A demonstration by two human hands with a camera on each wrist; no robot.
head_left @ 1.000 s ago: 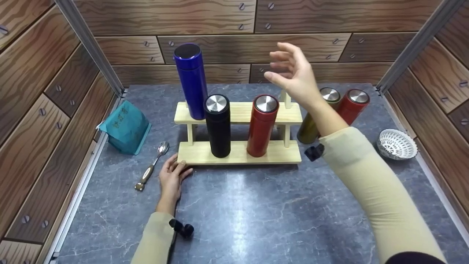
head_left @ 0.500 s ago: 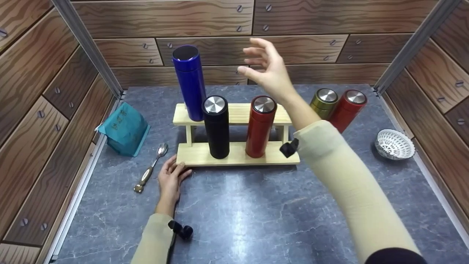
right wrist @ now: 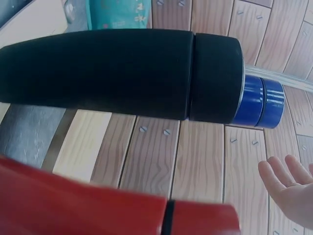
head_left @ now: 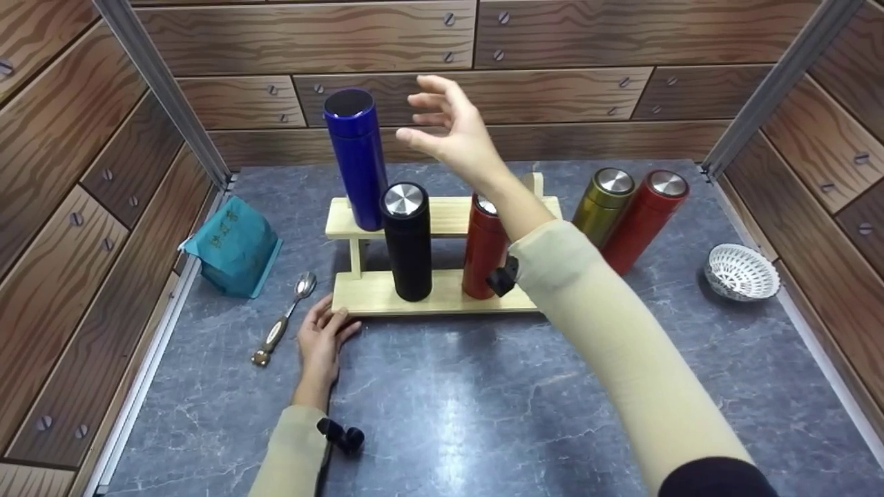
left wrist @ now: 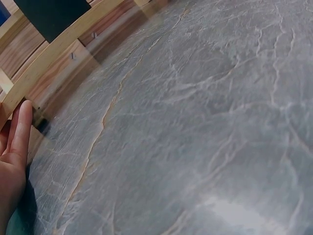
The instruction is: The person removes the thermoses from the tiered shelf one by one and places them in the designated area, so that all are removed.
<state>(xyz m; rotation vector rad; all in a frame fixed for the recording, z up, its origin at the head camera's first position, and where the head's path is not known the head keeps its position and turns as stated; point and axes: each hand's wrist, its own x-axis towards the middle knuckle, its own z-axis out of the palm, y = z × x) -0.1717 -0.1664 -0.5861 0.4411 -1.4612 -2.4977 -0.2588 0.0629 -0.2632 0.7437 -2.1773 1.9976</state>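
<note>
A two-step wooden display rack (head_left: pixel 449 215) stands on the marbled tabletop. My left hand (head_left: pixel 320 346) holds its front left corner; in the left wrist view, fingers (left wrist: pixel 20 132) lie at the lower board's edge. On the upper step stands a tall blue thermos (head_left: pixel 360 162). The lower step carries a black thermos (head_left: pixel 409 255) and a red thermos (head_left: pixel 480 255), both upright. My right hand (head_left: pixel 457 138) is raised above the rack, fingers spread and slightly bent, holding nothing. It is nearest the blue thermos, apart from it. My right forearm partly hides the red thermos.
Right of the rack stand an olive-green thermos (head_left: pixel 602 201) and another red thermos (head_left: pixel 646 221). A white patterned bowl (head_left: pixel 742 273) lies farther right. On the left are a teal pouch (head_left: pixel 235 247) and a spoon (head_left: pixel 283 323). Wood-patterned panels (head_left: pixel 387 34) enclose the table.
My right hand has moved left, from the rack's right side toward the blue thermos, staying raised. The left hand has kept its place at the rack's corner.
</note>
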